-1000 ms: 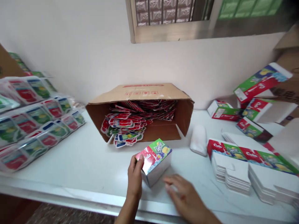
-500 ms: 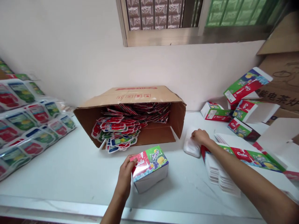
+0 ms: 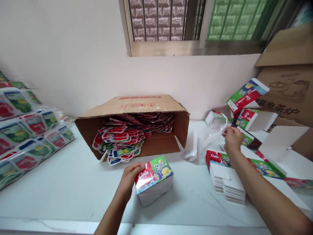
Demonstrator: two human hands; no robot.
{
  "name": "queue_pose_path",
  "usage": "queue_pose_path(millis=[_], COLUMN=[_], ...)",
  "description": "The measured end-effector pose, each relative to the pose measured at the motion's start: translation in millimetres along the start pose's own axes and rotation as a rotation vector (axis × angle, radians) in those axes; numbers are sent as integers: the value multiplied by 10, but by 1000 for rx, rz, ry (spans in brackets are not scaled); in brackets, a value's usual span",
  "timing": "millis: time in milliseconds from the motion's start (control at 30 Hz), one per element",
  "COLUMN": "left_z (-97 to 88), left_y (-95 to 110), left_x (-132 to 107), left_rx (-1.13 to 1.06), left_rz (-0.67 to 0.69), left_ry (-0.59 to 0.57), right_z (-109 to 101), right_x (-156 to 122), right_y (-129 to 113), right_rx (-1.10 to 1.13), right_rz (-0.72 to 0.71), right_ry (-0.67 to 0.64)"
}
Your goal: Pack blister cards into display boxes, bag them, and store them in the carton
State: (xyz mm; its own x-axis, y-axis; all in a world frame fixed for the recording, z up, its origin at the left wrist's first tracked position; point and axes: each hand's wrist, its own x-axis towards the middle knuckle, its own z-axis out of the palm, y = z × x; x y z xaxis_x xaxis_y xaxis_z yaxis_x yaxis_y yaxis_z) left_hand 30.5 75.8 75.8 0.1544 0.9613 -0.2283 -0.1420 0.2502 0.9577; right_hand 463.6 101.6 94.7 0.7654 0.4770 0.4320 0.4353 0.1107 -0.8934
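My left hand (image 3: 129,179) grips the left side of a small printed Cola and Sprite carton (image 3: 154,178), which sits on the table in front of me. To the right, my right hand (image 3: 233,138) is closed on the edge of a clear plastic bag (image 3: 214,130). The bag stretches up and away from a pile of folded clear bags (image 3: 192,148) on the table. Under my right forearm lies a stack of flat, unfolded cartons (image 3: 227,186).
A cardboard box (image 3: 132,107) on its side holds many can-shaped printed packets (image 3: 122,142). Wrapped packs (image 3: 36,140) are piled at the left. Loose cartons (image 3: 246,94) stand at the right beside a large brown box (image 3: 286,91). A wall with a barred window rises behind.
My right hand has moved up and right, drawing a clear plastic bag off the pile. My left hand still holds the carton in nearly the same place. The view has shifted slightly.
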Motion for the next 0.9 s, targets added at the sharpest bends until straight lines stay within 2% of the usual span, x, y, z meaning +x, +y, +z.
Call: queue_pose_path(millis=[100, 200, 267, 367, 467, 533, 633, 800, 900], left_z=[-13, 87, 256, 587, 785, 756, 529, 149, 74], left_y=[105, 349, 519, 623, 542, 483, 500, 675, 734], left_x=[20, -72, -212, -421, -469, -418, -331, -288, -255], left_rx=[120, 324, 421, 388, 211, 30, -162, -131, -59], left_rz=[27, 260, 427, 477, 440, 344, 234, 238, 238], left_ry=[15, 139, 165, 22, -84, -97, -64, 21, 46], right_z=[-23, 51, 174, 452, 756, 898, 938, 740, 733], right_x=[20, -160, -391, -779, -1063, -1175, -1306, -1559, -1671], right_y=[-491, -1071, -1451, -1925, -2218, -2289, -2212, -1844, -1668], right_rx=[160, 292, 375, 440, 461, 433, 291, 83, 20], right_rz=[-16, -53, -68, -54, -20, -71, -296, -772, -921], right_ry=[35, -127, -292, -502, -671, -801, -930, -1081, -1069])
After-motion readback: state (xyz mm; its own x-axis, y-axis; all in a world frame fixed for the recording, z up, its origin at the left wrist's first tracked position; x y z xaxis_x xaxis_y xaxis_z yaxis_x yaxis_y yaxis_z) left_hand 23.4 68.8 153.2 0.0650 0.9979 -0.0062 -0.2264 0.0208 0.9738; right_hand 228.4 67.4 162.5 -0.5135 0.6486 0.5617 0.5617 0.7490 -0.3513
